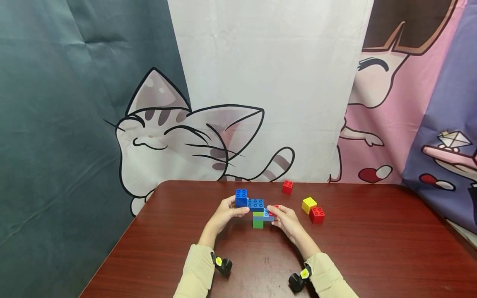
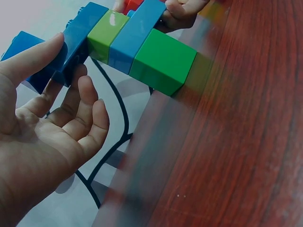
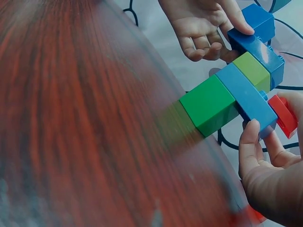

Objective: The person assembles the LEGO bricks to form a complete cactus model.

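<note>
A green block (image 1: 258, 224) forms the bottom of a stack, under a light blue brick (image 3: 247, 98) and a lime block (image 3: 252, 70). Across the top lies a dark blue brick (image 1: 255, 204), with another blue block (image 1: 241, 198) on its left end. My left hand (image 1: 223, 214) grips the dark blue brick's left part between thumb and fingers. A small red brick (image 3: 283, 116) is pinched in my right hand (image 1: 287, 223) at the light blue brick's right end; whether it is pressed fully down, I cannot tell. My right thumb or finger also touches the light blue brick.
Farther back on the brown table (image 1: 372, 240) stands a red block (image 1: 287, 187). Right of my right hand, a yellow block (image 1: 309, 205) touches another red block (image 1: 317, 215). A printed cloth (image 1: 268, 82) hangs behind the table's back edge.
</note>
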Available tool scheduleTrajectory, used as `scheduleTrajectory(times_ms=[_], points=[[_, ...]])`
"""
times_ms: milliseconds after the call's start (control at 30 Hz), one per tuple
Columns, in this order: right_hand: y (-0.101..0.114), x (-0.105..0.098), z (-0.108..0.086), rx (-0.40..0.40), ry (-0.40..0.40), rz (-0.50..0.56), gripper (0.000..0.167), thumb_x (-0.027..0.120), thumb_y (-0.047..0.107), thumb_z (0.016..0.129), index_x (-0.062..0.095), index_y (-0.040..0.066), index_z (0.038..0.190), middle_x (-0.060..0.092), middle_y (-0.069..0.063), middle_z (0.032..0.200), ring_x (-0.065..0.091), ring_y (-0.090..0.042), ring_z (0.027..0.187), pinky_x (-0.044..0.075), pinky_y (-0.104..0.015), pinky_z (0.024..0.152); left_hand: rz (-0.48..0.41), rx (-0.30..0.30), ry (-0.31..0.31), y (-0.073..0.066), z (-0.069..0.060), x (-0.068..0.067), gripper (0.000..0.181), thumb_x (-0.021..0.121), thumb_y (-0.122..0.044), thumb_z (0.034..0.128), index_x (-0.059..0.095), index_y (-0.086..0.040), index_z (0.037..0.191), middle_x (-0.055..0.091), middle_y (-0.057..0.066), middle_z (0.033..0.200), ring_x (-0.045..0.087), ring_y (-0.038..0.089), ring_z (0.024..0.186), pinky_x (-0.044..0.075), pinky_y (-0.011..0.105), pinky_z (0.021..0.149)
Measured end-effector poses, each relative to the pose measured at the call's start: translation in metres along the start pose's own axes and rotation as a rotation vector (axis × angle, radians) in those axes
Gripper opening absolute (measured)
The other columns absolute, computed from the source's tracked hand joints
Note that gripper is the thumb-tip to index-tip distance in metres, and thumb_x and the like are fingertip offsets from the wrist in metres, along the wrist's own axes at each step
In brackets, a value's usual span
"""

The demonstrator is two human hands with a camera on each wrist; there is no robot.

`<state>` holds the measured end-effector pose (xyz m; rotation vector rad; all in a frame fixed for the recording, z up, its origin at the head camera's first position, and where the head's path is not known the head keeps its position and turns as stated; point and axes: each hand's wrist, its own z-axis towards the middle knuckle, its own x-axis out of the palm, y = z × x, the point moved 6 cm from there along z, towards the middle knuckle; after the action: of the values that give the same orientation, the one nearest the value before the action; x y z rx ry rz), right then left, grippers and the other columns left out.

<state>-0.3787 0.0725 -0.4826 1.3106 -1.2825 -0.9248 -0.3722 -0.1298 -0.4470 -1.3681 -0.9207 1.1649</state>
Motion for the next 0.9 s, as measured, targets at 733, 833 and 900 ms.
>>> scheduleTrajectory(times_ms=[733,833,900], points=[[-0.0008,0.0016,-0.0004,-0.014,0.035,0.065,0.028,0.057,0.019,0.097,0.059,-0.004,0.113,0.067,0.009,0.077,0.057,-0.003,0.064,0.048,-0.013,0.058,0.001,0.007,0.023,0.0006,-0.0014,0.0024,0.046,0.070,-0.018,0.0893,0.056,0.000,0.129,0.069,0.018,0.114,0.064,0.017,0.089,0.056,0.033,0.088],[0.0005,0.0018,-0.0009,-0.024,0.035,0.083,0.025,0.057,0.017,0.096,0.061,-0.003,0.110,0.067,0.009,0.076,0.057,-0.003,0.064,0.047,-0.013,0.058,0.001,0.004,0.025,0.0004,-0.0010,0.0022,0.046,0.070,-0.019,0.0890,0.056,-0.001,0.129,0.069,0.017,0.113,0.064,0.015,0.089,0.056,0.033,0.088],[0.0006,0.0016,-0.0010,-0.026,0.035,0.091,0.025,0.056,0.016,0.097,0.061,-0.003,0.111,0.067,0.009,0.076,0.057,-0.003,0.064,0.047,-0.014,0.058,-0.002,0.001,0.025,0.0005,-0.0006,0.0023,0.046,0.070,-0.019,0.0886,0.056,-0.001,0.129,0.070,0.016,0.113,0.064,0.014,0.090,0.056,0.032,0.087]])
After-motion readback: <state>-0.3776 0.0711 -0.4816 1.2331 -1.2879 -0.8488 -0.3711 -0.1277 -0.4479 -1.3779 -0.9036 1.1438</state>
